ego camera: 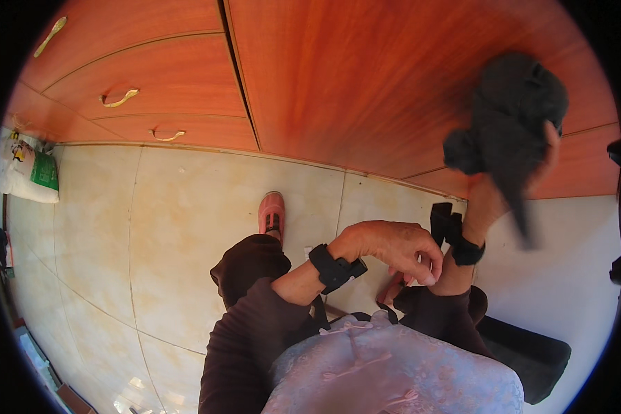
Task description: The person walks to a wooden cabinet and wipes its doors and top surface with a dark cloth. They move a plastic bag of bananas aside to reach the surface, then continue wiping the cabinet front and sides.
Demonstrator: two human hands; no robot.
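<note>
My right hand point(546, 150) grips a dark grey cloth point(512, 114), blurred by motion, in front of the reddish-brown wooden cabinet point(352, 77) at the upper right. Whether the cloth touches the panel I cannot tell. One end of it hangs down past my right wrist. My left hand point(406, 251) is held in front of my body with its fingers curled and the thumb near the fingertips; nothing shows in it. Each wrist wears a black strap with a small black device.
Drawers with curved metal handles point(119, 98) are at the upper left. A white and green bag point(36, 168) stands on the tiled floor point(186, 207) at the far left. A black cushioned object point(528, 357) is at the lower right. My pink shoe point(272, 215) is near the cabinet base.
</note>
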